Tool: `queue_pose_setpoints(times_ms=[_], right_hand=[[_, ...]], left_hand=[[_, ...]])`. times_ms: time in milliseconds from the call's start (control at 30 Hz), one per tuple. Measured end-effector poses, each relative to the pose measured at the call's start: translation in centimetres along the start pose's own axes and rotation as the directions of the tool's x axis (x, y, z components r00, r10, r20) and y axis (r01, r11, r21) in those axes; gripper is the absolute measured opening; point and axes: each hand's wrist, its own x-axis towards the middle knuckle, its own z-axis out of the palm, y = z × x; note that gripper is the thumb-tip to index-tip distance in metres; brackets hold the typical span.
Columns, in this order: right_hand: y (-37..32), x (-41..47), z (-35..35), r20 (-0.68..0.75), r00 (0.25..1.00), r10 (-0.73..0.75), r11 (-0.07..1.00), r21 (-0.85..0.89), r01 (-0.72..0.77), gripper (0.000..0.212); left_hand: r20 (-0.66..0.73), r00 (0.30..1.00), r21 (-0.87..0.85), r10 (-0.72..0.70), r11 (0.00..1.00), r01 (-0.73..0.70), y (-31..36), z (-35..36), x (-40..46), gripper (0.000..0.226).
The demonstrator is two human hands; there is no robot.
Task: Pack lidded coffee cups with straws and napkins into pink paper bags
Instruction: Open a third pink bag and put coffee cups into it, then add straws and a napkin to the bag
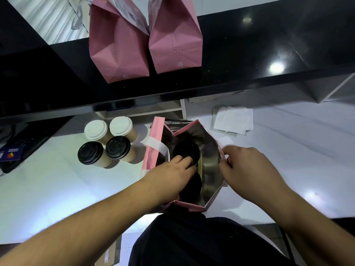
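Observation:
An open pink paper bag (pixel 153 146) with a silver lining stands on the white counter in front of me. Inside it stands a cup with a black lid (pixel 185 150), and a second dark lid (pixel 192 186) shows lower down. My left hand (pixel 171 175) reaches into the bag, its fingers on the near edge of the upper black lid. My right hand (pixel 247 166) pinches the bag's right rim and holds the mouth wide. Several lidded cups stand left of the bag: two white-lidded (pixel 96 129) (pixel 121 125) and two black-lidded (pixel 90 152) (pixel 117 147).
Two pink bags (pixel 119 47) (pixel 175 43) stand on the raised black shelf (pixel 249 54) behind. A stack of white napkins (pixel 233 120) lies right of the open bag. Dark wrapped straws (pixel 176 123) lie behind it. A dark device (pixel 17 150) sits at far left.

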Motion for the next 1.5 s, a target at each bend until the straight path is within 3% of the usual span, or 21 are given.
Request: queue_pose_setpoints(times_ms=[500, 767, 1033, 1100, 1167, 1233, 1300, 1400, 1500], right_hand=[[0.4, 0.5, 0.0, -0.030, 0.999, 0.017, 1.000, -0.011, -0.017, 0.025], [0.2, 0.8, 0.2, -0.011, 1.000, 0.021, 1.000, -0.019, -0.021, 0.027], [0.2, 1.0, 0.1, -0.036, 0.998, 0.056, 0.998, -0.029, -0.057, 0.021], [0.4, 0.9, -0.2, -0.050, 0.996, 0.076, 0.997, -0.026, -0.078, 0.027], [0.5, 0.9, -0.5, -0.037, 0.994, 0.100, 0.994, -0.029, -0.102, 0.024], [0.7, 1.0, -0.7, -0.024, 0.992, 0.125, 0.991, -0.038, -0.126, 0.021], [0.9, 1.0, -0.8, -0.026, 0.989, 0.147, 0.988, -0.046, -0.148, 0.021], [1.0, 1.0, -0.9, -0.018, 0.985, 0.170, 0.985, -0.039, -0.171, 0.022], [0.9, 0.9, -0.8, -0.005, 0.981, 0.192, 0.981, -0.016, -0.192, 0.024]], left_hand=[[0.000, 1.000, -0.104, -0.014, 0.994, 0.014, -1.1, 1.6, 0.6, 0.067], [0.064, 0.998, 0.012, -0.005, 1.000, 0.004, 0.8, 1.1, 1.5, 0.058], [0.081, 0.996, 0.010, -0.029, 1.000, 0.029, 1.3, -0.5, 1.1, 0.069], [0.004, 1.000, -0.057, 0.014, 0.998, -0.014, 1.5, -2.6, 0.9, 0.057], [-0.294, 0.953, -0.126, 0.075, 0.985, -0.117, 1.1, -5.5, 0.6, 0.034], [-0.578, 0.816, -0.227, -0.023, 0.965, -0.134, -0.7, -8.4, 0.1, 0.017], [-0.694, 0.670, -0.421, -0.263, 0.903, -0.082, -4.0, -9.9, -0.1, 0.011], [-0.479, 0.593, -0.707, -0.648, 0.684, 0.177, -10.0, -8.1, 1.0, 0.013], [-0.279, 0.647, -0.629, -0.710, 0.644, 0.435, -14.8, -3.3, 2.9, 0.011]])
